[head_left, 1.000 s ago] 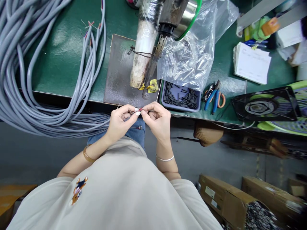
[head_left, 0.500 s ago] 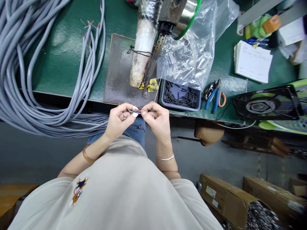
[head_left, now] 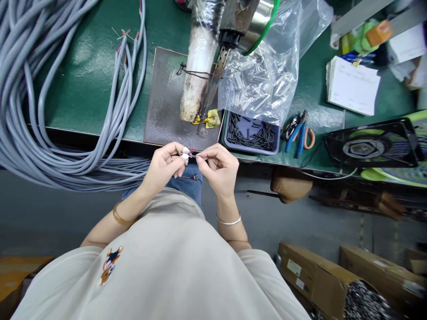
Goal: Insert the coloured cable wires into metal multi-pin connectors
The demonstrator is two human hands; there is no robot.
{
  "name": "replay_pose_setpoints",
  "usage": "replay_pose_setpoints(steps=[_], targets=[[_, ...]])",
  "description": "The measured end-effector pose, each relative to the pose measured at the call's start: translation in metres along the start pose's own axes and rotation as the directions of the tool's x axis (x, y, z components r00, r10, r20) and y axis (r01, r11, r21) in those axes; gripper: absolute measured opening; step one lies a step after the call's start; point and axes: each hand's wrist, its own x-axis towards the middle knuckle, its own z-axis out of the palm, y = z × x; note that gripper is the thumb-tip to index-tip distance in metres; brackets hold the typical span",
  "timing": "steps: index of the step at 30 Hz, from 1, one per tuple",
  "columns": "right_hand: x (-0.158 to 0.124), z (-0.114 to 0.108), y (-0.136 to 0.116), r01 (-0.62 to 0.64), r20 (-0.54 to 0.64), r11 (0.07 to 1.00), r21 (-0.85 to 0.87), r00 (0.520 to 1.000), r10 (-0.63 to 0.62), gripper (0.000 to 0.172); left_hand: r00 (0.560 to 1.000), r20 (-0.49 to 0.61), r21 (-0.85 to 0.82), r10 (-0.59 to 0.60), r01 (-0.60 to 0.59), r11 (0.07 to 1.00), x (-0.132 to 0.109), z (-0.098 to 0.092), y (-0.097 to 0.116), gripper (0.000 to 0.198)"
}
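Note:
Thin coloured wires (head_left: pixel 192 154), red and blue among them, stretch between my two hands at the table's front edge. My left hand (head_left: pixel 166 165) pinches them between thumb and forefinger, both with white-covered tips. From the other side, my right hand (head_left: pixel 218 166) holds the wire ends in a thumb-and-finger pinch. Just beyond my fingers lies a dark grey board (head_left: pixel 163 98). Over it leans a soldering iron (head_left: pixel 213 84) beside a plastic-wrapped white roll (head_left: pixel 199 66). What the wires join to is hidden by my fingers.
Grey cables (head_left: pixel 63 133) lie coiled at the left, hanging over the edge. To the right are a tray of short black tubes (head_left: pixel 251 133), a bag of clear pieces (head_left: pixel 263 75), blue-handled pliers (head_left: pixel 300 135), a paper stack (head_left: pixel 353 86) and a black fan (head_left: pixel 370 146).
My hands have drawn slightly apart, so more of the wires shows between them. My left fingers have shifted a little left; the right hand has moved slightly right. Both keep their pinch.

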Motion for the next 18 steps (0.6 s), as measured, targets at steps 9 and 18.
replay_pose_setpoints(steps=[9,18], targets=[[-0.0036,0.0065,0.0087,0.005,-0.09,1.0,-0.011,0.996,-0.006,0.011,1.0,-0.023,-0.104,0.013,-0.015,0.994,0.0005,-0.0016,0.0012,0.025],[0.0004,0.0022,0.0008,-0.047,0.014,0.992,0.114,0.999,0.045,0.008,0.999,-0.037,-0.074,0.039,-0.042,0.996,0.0009,0.0,0.0001,0.027]])
